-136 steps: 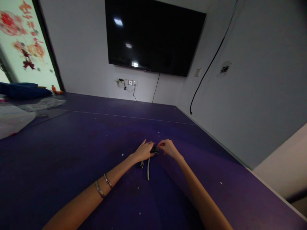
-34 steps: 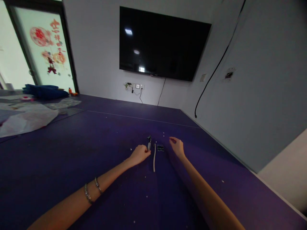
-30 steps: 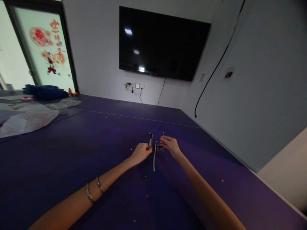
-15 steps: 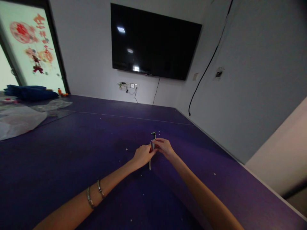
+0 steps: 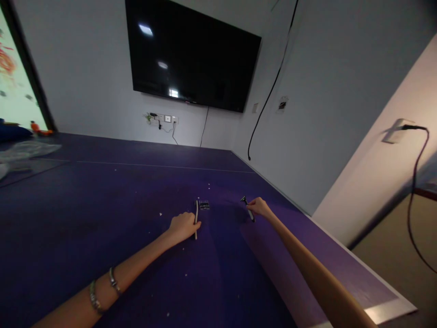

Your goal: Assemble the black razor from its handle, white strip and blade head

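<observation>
My left hand (image 5: 183, 225) is closed around a slim pale toothbrush (image 5: 196, 210), which points away from me with a small dark patch at its head. My right hand (image 5: 258, 207) pinches a razor (image 5: 250, 212) with a dark and light handle; its head points away and left. Between the hands, close to the toothbrush's far end, a small clear case (image 5: 204, 205) with something dark in it rests on the purple tabletop (image 5: 136, 264). The two hands are well apart.
Clear plastic wrapping (image 5: 29, 150) lies at the far left. White specks dot the tabletop. A black cable (image 5: 271, 89) hangs down the right wall, and a plugged-in cord (image 5: 414, 182) drops beside the table's right edge. A television (image 5: 194, 54) is on the far wall.
My hands have separated: the right moved right with the razor, the left stayed with the toothbrush. The clear case now shows on the table. The view has turned right.
</observation>
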The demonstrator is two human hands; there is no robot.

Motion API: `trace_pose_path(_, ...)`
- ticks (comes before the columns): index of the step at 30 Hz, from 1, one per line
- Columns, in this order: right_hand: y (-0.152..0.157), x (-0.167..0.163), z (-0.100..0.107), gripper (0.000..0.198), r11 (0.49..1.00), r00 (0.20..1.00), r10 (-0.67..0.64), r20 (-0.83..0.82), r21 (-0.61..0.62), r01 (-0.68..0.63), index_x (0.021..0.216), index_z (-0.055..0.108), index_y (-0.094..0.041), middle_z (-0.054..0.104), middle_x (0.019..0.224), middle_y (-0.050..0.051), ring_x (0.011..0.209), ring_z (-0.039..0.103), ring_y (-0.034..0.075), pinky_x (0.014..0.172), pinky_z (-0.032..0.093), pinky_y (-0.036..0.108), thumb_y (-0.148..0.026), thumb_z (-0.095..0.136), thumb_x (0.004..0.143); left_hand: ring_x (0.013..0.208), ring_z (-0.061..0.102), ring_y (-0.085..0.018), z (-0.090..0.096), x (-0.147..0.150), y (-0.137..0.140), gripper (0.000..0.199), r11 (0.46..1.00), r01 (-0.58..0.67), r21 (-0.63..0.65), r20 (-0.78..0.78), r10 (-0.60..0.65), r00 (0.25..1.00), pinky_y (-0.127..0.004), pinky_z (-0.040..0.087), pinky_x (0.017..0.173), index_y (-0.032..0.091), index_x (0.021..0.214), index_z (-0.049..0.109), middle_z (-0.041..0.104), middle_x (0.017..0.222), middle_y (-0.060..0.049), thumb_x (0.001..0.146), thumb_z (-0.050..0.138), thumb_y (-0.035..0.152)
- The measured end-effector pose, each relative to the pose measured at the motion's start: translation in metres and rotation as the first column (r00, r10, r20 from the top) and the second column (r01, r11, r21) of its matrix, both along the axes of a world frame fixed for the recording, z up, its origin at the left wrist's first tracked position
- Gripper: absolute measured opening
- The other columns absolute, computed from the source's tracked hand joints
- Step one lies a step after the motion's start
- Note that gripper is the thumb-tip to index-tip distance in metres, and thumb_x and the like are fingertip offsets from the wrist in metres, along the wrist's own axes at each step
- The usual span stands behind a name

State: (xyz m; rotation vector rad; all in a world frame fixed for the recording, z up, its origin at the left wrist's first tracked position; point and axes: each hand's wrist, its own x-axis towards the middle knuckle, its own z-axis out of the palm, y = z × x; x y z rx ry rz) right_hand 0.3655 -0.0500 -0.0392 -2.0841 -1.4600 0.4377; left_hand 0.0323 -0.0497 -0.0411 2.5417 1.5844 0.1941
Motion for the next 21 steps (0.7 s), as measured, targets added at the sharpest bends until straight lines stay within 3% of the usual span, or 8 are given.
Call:
trace_pose_path(11, 0.001, -0.002, -0.012, 0.012, 0.999, 0.956, 0.009, 0.292, -0.052, 0.007, 0.06, 0.07, -0.014, 0.063, 0.054, 0.003, 0.06, 0.061, 0.014, 0.049, 0.035, 0.017, -0.017, 0.059, 0.064, 0.086, 0.063, -0.026, 0.002, 0.006, 0.001, 0.035, 1.0, -0.029, -0.009, -0.06, 0.028, 0.998, -0.035, 0.047, 0.071, 0.015, 0.086, 0.065, 0.067, 0.088, -0.013, 0.083, 0.04, 0.038)
trace_pose_path(21, -0.006, -0.009, -0.005, 0.014, 1.0, 0.947, -0.002, 0.321, 0.022, -0.005, 0.065, 0.071, -0.013, 0.068, 0.065, 0.009, 0.07, 0.064, 0.021, 0.057, 0.04, 0.022, -0.017, 0.057, 0.067, 0.085, 0.064, -0.025, -0.001, 0.006, 0.001, 0.032, 1.0, -0.023, 0.001, -0.044, 0.023, 0.999, -0.034, 0.048, 0.069, 0.015, 0.088, 0.065, 0.067, 0.09, -0.013, 0.082, 0.038, 0.029)
